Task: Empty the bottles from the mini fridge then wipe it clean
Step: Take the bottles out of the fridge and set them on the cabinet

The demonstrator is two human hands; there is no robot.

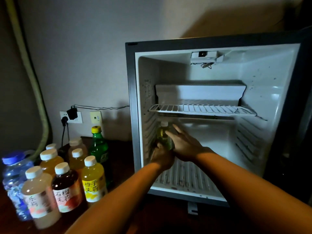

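The mini fridge (133, 115) stands open, its white inside lit. One yellow-green bottle with a white cap (164, 132) stands at the lower left of the fridge, under the wire shelf (202, 109). My left hand (163, 156) grips the bottle's lower part. My right hand (184, 142) lies against the bottle's right side, fingers reaching round it. Several bottles (67, 183) stand outside on the dark surface to the left: juice bottles with white caps, a green bottle with a yellow cap (98, 146) and a blue water bottle (14, 179).
Dark specks mark the fridge's walls and floor grille (185, 179). The fridge door (303, 115) is swung open at the right edge. Wall sockets with a plugged adapter (71, 114) and cables sit behind the bottles. A thick hose (33, 81) runs down the left wall.
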